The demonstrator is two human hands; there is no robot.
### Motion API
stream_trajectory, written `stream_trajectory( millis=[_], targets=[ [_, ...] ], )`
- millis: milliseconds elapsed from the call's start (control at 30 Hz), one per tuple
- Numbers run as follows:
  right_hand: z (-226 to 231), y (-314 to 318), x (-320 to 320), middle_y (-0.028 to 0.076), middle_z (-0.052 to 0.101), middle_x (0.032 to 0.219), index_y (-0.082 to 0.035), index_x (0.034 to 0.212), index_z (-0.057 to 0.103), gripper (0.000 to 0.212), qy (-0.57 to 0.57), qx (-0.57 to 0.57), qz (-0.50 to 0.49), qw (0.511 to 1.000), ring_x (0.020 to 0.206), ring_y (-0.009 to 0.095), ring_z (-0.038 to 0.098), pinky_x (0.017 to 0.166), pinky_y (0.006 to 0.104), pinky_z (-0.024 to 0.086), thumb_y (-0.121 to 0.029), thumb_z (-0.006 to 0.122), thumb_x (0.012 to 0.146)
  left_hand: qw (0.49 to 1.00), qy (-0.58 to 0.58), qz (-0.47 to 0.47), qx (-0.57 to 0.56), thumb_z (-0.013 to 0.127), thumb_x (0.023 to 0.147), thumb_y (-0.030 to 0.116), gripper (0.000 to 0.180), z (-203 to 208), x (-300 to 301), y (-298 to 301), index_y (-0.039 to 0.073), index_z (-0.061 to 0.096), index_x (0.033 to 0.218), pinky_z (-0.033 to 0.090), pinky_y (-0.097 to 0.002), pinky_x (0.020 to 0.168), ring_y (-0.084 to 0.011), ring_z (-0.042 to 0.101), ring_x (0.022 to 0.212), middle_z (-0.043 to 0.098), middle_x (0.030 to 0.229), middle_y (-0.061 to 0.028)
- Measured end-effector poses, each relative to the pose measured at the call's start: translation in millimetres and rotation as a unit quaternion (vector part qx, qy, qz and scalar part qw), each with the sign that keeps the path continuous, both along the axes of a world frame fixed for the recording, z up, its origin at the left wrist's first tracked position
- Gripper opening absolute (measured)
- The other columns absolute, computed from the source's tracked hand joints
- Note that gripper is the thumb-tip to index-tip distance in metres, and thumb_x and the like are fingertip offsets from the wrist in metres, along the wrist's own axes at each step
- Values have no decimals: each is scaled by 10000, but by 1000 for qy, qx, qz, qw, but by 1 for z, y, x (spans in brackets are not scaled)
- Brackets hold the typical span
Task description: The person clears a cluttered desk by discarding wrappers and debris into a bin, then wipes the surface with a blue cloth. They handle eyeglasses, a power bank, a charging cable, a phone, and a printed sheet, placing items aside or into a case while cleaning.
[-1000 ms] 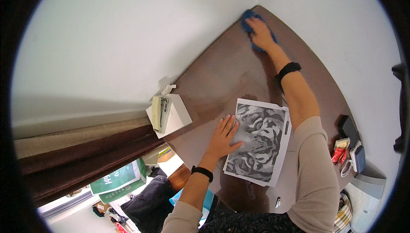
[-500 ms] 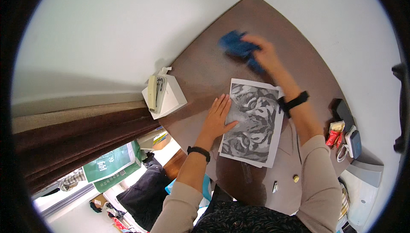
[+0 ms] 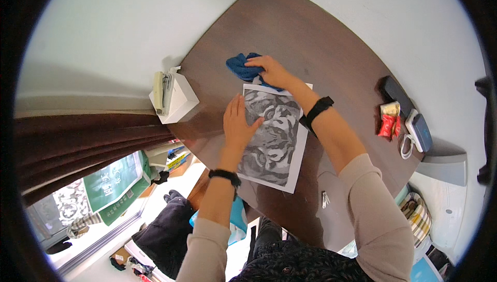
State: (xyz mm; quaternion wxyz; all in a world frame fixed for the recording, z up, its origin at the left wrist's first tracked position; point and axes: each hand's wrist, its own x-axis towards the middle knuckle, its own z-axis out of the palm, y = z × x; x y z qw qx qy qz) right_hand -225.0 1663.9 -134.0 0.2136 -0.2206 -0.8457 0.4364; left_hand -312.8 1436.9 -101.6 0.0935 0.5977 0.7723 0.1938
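Note:
My right hand (image 3: 274, 72) grips a crumpled dark blue cloth (image 3: 240, 68) and presses it on the brown table just past the far edge of a printed sheet (image 3: 274, 150). Black and white tiger faces cover the sheet, which has a white border. My left hand (image 3: 237, 127) lies flat on the sheet's left edge, fingers outstretched and thumb spread over the print. Part of the cloth is hidden under my right hand.
A white box with a cream telephone handset (image 3: 163, 93) stands at the table's left edge. To the right are a black case (image 3: 396, 94), red snack packets (image 3: 388, 125), a white cable (image 3: 407, 147) and a blue-white device (image 3: 421, 132). Nail clippers (image 3: 325, 199) lie near me.
My right hand has brought the cloth nearer to me, close to the sheet's far edge. The left hand stays on the sheet. The whole view has shifted.

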Motion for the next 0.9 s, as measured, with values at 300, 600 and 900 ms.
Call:
stream_trajectory(
  millis=[300,600,900],
  targets=[
    [17,31,198,130,604,1349,-122,1273,643,568,25,159,-374,913,1254,347,539,1089,453,381,122,596,763,964,-44,193,-180,874,662,386,844,34,53,-80,-43,503,1288,452,-454,978,-390,509,1183,543,1232,-220],
    [5,-33,200,226,447,1473,-69,1410,509,601,-83,172,-232,954,1347,398,421,1134,480,313,-52,705,842,916,-326,228,-53,792,799,206,358,17,18,-76,-4,603,1018,496,-357,790,-253,635,849,670,926,-143],
    [93,-169,151,154,583,1316,1,1397,472,654,184,-351,-113,911,1175,231,563,993,376,465,-203,782,858,861,-436,227,131,748,890,137,269,99,21,-100,-12,684,1104,484,-262,822,-100,607,898,709,1020,-38]
  ],
)
